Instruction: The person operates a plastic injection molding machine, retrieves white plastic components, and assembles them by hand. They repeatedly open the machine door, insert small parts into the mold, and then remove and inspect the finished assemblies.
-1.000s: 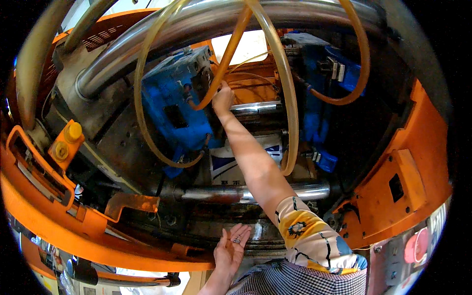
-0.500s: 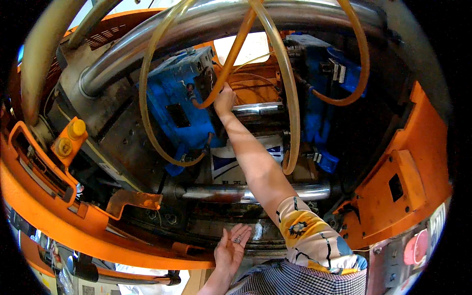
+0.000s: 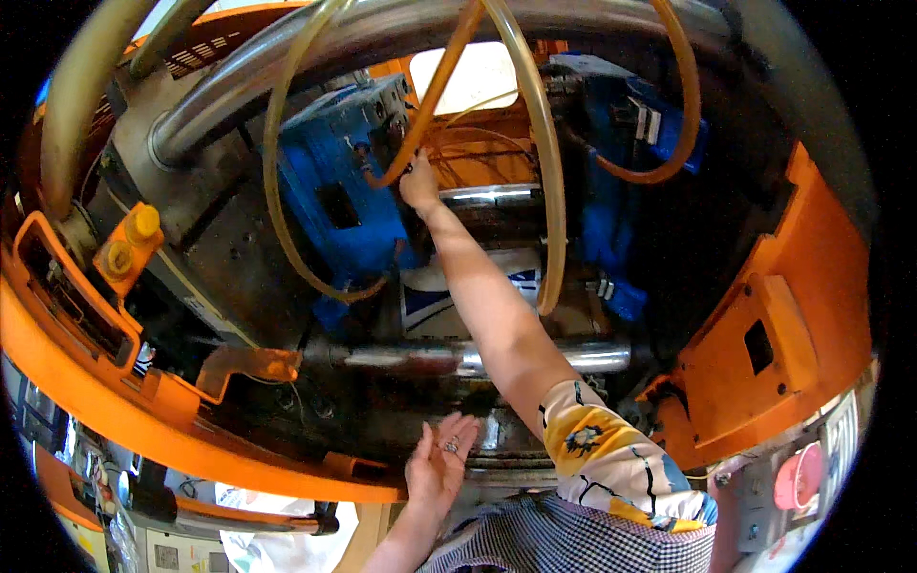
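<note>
My right hand (image 3: 420, 181) reaches far into the machine, to the inner face of the left blue mould block (image 3: 339, 181). Its fingers are closed by that face, partly behind an amber hose (image 3: 435, 91); what they pinch is too small to make out. Low in the middle, my left hand (image 3: 439, 468) is turned palm up with its fingers stretched. Several small shiny metal parts (image 3: 452, 445) rest on it, held in the cupped palm. Across the gap stands the right blue mould block (image 3: 607, 181).
Steel bars cross the machine, including a near one (image 3: 411, 359) under my right arm. A clear hose (image 3: 549, 191) hangs beside that arm. An orange guard (image 3: 191, 435) curves along the near left, an orange panel (image 3: 755, 334) stands right, and a printed sack (image 3: 425, 301) lies below.
The whole scene has shifted slightly left and up as my head moved. My right hand remains at the left block's face, and my left hand still carries the small metal parts.
</note>
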The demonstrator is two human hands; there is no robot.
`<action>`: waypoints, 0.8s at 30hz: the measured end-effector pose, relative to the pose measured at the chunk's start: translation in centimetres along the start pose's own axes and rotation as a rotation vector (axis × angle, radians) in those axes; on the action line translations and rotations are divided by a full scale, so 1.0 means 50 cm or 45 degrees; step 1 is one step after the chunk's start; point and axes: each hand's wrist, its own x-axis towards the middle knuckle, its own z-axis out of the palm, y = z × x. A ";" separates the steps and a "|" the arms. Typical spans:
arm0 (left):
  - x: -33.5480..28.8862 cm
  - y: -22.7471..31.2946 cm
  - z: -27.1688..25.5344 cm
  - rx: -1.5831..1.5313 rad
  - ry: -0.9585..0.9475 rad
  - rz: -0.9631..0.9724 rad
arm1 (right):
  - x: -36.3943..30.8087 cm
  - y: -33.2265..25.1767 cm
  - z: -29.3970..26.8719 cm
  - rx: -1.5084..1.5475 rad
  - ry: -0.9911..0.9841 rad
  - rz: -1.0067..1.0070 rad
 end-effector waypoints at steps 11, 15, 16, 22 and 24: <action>0.034 0.005 -0.022 -0.202 -0.121 0.079 | -0.469 -0.186 -0.271 0.189 -0.974 -0.612; 0.040 -0.016 -0.016 -0.234 -0.147 0.008 | -0.600 -0.194 -0.360 -0.145 -1.315 -0.322; 0.043 -0.022 -0.013 -0.230 -0.158 -0.022 | -0.616 -0.188 -0.378 -0.198 -1.327 -0.289; 0.053 -0.077 0.007 -0.129 -0.234 -0.244 | -0.680 -0.134 -0.461 -0.176 -1.065 -0.155; 0.056 -0.102 0.017 -0.074 -0.221 -0.313 | -0.697 -0.118 -0.488 -0.257 -1.030 -0.101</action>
